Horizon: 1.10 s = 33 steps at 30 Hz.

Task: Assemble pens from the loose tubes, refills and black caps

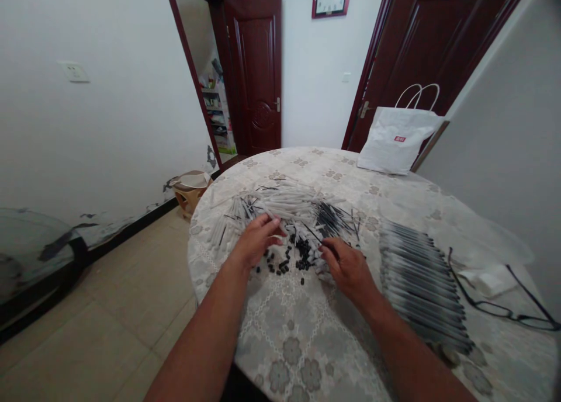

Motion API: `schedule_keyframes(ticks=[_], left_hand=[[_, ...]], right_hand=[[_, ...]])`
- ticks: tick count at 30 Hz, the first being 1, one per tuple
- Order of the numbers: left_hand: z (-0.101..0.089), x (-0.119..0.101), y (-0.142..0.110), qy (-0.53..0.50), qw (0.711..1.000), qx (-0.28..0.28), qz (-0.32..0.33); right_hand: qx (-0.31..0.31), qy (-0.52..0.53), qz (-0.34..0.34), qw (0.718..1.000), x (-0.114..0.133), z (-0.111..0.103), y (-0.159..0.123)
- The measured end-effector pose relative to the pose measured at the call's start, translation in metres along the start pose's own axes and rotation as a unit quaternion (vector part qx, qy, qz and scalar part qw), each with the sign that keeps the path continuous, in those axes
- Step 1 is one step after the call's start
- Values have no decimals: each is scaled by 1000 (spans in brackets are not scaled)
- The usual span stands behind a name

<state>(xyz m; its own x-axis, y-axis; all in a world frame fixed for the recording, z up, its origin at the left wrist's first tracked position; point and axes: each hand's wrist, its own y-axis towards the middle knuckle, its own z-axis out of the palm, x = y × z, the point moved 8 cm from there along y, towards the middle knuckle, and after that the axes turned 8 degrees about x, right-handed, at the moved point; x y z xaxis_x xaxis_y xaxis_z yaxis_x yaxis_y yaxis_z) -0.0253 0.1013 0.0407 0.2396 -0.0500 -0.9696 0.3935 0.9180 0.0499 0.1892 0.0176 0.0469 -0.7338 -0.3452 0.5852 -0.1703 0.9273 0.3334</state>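
Note:
My right hand (pixel 346 267) is closed in a pinch around the end of a thin black pen refill (pixel 312 232), which points up and left. My left hand (pixel 258 238) hovers over the near edge of the pile, its curved fingers apart with nothing visible in them. Between the hands lie many small black caps (pixel 302 253). Beyond them spreads a heap of whitish pen tubes (pixel 284 198), and a bundle of dark refills (pixel 329 218) rests at its right side. Some pale pieces beside my right hand are partly hidden by it.
A row of dark-and-clear pens (pixel 421 279) lies side by side at the right, with clear plastic film around it. Eyeglasses (pixel 495 309) and white tissue (pixel 491 280) are farther right. A white paper bag (pixel 397 139) stands at the back of the round patterned table (pixel 302 338).

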Motion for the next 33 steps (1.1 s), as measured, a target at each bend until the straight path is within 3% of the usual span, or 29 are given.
schedule_keyframes(ticks=[3, 7, 13, 25, 29, 33], left_hand=[[11, -5, 10, -137, 988, 4, 67], [16, 4, 16, -181, 977, -13, 109], [19, 19, 9, -167, 981, -4, 95], [22, 19, 6, -165, 983, -11, 73], [25, 21, 6, -129, 990, -3, 55], [24, 23, 7, -134, 990, -4, 41]], right_hand=[[13, -17, -1, 1000, 2, 3, -2], [27, -67, -17, 997, 3, 7, -2], [53, -118, -13, 992, 0, 13, -1], [82, -118, 7, 990, -2, 16, -1], [76, -93, 10, 993, 0, 12, 0], [32, 1, 36, 999, -1, 1, -1]])
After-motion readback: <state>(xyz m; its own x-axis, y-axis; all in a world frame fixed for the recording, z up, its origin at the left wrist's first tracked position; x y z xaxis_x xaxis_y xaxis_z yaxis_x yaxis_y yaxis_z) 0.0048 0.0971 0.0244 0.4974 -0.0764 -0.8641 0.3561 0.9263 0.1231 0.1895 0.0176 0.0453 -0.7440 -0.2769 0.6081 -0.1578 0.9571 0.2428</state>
